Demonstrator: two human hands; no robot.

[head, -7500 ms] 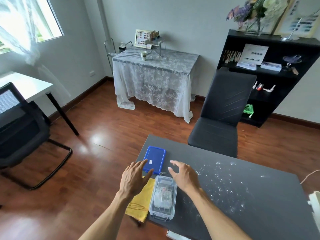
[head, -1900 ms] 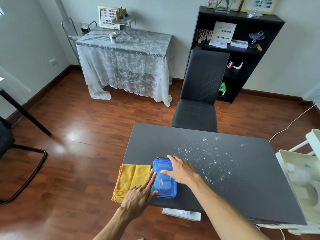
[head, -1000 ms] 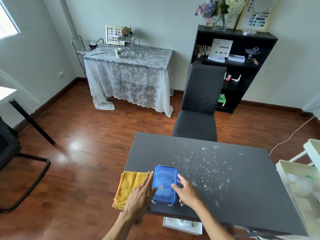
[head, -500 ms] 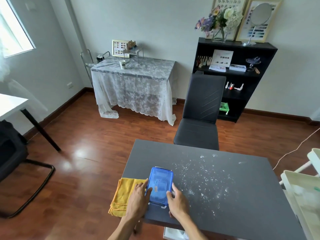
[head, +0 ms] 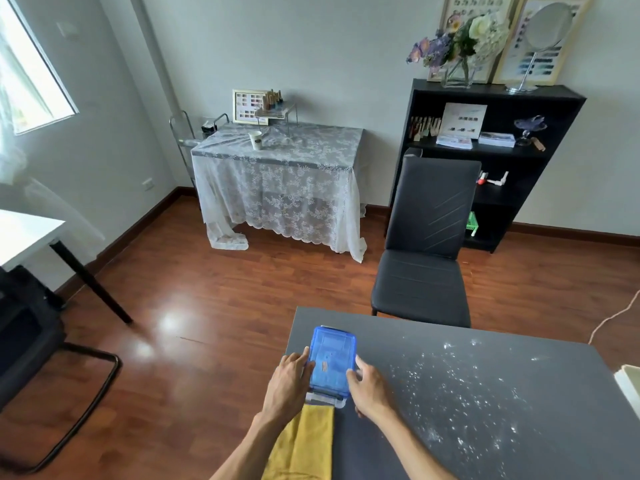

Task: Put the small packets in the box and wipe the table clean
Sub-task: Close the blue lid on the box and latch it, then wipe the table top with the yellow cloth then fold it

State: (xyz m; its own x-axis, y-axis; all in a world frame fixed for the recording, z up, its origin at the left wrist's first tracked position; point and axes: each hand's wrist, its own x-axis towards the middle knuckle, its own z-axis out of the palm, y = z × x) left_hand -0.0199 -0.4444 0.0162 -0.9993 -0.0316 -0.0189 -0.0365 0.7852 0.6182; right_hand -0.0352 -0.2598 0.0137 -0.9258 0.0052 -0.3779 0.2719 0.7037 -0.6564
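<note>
A clear plastic box with a blue lid [head: 331,362] stands near the far left corner of the dark grey table [head: 485,438], lid on. My left hand [head: 290,379] grips its left side and my right hand [head: 367,384] grips its right side. A yellow cloth [head: 304,445] lies flat along the table's left edge, just nearer to me than the box, partly under my left forearm. White specks and crumbs [head: 464,386] are scattered over the table's middle. The packets inside the box are hidden by the lid.
A black chair [head: 424,251] stands at the table's far side. Behind it are a black shelf unit [head: 498,161] and a lace-covered table [head: 280,174]. A white tray edge [head: 628,382] shows at the right. An office chair [head: 31,327] stands at the left.
Both hands have slid the closed box away from me toward the table's far left corner. The yellow cloth, earlier beside the box, now lies nearer to me than it.
</note>
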